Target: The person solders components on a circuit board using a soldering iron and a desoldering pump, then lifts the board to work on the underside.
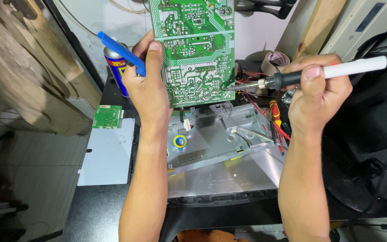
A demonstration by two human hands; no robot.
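Observation:
My left hand (148, 85) holds a large green circuit board (196, 49) upright by its left edge, solder side toward me, together with a blue plastic tool (121, 51) that sticks out up and to the left. My right hand (317, 92) grips a soldering iron (319, 74) with a black grip and white handle. Its metal tip (230, 88) touches the board's lower right edge.
Below the board lies an opened monitor's metal chassis (220, 148) with a small round yellow and blue tin (180, 141). A blue spray can (116, 71), a small green board (107, 116) on a grey plate (108, 154), red-handled tools (275, 114) and a tape roll (276, 59) surround it.

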